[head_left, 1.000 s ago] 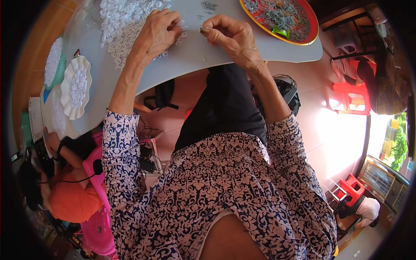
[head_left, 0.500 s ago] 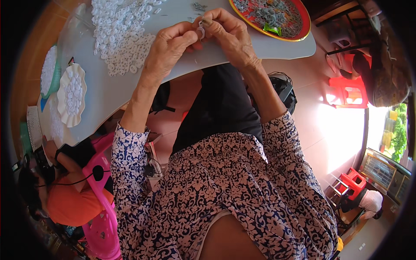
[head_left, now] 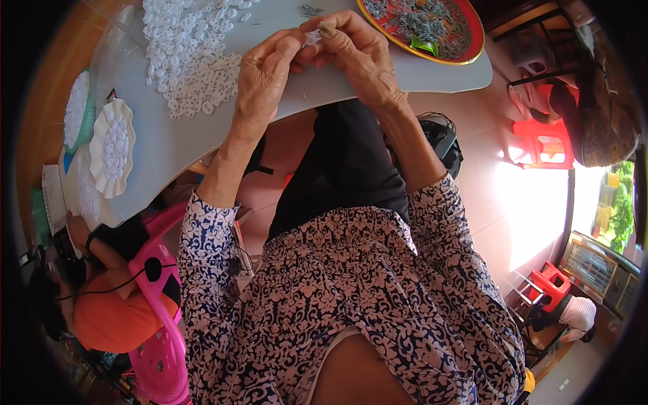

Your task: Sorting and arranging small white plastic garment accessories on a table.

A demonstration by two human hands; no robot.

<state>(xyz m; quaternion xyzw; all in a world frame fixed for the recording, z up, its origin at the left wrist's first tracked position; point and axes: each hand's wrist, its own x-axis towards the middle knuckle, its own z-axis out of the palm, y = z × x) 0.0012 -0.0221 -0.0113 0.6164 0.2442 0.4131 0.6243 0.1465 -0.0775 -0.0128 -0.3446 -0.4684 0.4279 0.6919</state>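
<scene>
Above the near edge of the grey table [head_left: 307, 92], both hands meet around a small white plastic piece [head_left: 312, 38] with a ring-like shape. My left hand [head_left: 266, 71] pinches it from one side between thumb and fingers. The thumb and forefinger of my right hand [head_left: 358, 57] close on its other side; the thumb's nail looks dark. Fingers cover part of the piece, so any smaller part within it cannot be made out. Left of the hands, many small white oval plastic pieces [head_left: 202, 84] with holes lie spread in a heap.
A red round tray [head_left: 477, 30] of small grey metal parts [head_left: 422, 23] and a green wrapper [head_left: 424, 46] stands at right. Several loose grey parts [head_left: 310, 10] lie beyond my hands. At left is a scalloped white dish [head_left: 101, 179] of white pieces. A person in orange [head_left: 111, 314] sits by a pink chair [head_left: 158, 351].
My left hand has shifted slightly right and turned, its thumb now more upright. The white piece has turned between the fingers. My right hand has hardly moved.
</scene>
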